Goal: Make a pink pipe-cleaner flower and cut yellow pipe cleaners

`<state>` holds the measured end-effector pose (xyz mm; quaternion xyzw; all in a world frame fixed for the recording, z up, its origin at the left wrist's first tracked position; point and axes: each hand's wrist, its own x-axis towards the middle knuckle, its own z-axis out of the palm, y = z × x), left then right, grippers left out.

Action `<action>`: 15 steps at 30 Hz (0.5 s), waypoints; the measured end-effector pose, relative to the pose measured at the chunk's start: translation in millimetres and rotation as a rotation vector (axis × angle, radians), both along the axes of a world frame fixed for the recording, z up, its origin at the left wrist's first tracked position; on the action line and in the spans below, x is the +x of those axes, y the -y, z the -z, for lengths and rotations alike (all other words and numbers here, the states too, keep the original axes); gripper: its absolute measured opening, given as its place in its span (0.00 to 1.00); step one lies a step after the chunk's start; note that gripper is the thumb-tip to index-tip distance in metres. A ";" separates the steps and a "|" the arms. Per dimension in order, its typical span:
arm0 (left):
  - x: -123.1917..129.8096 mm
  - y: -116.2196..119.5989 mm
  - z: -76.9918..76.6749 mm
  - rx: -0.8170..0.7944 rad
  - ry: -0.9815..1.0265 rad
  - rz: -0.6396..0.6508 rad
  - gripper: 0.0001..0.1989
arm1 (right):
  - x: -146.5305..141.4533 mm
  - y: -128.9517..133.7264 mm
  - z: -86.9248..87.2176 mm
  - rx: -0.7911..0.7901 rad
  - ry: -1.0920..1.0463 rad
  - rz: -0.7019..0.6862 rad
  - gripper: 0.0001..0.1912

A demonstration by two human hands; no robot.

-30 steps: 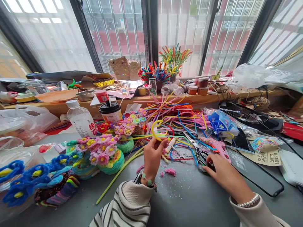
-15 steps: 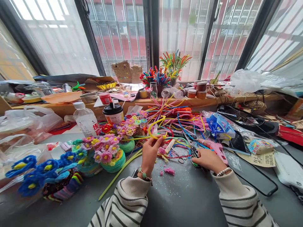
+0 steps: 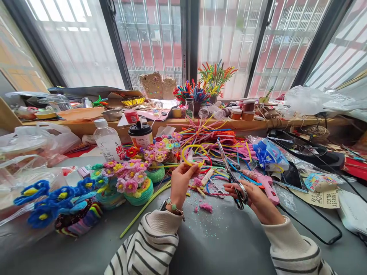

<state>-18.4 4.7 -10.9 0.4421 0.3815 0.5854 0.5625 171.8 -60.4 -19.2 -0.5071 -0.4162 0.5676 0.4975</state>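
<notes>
Near the middle of the table, my left hand pinches a yellow pipe cleaner, which bends in a loop above the fingertips. To the right, my right hand holds large scissors by the handles, with the blades pointing up and away. Small scissors lie between the hands among coloured pipe cleaners. Pink fluff and glittery specks are on the grey table just in front of them.
Pink and yellow fuzzy flowers and blue ones stand at the left, with a bottle and a black-lidded cup behind. On the right are a pink glue gun, its black cord and a blue packet.
My right hand has turned and lifted the large scissors, whose blades now show clearly. The yellow loop above my left hand has changed shape slightly, and the view has shifted a little.
</notes>
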 end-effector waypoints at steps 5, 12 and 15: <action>-3.9 -4.8 -2.8 -0.005 0.041 -0.071 0.12 | -11.0 7.3 1.5 0.029 0.059 -0.111 0.25; -10.4 -11.4 -2.2 0.050 0.050 -0.164 0.13 | -16.1 15.3 14.4 0.056 0.125 -0.334 0.25; -10.4 -11.6 -0.7 0.045 0.025 -0.168 0.13 | -15.7 16.9 14.2 0.078 0.151 -0.393 0.24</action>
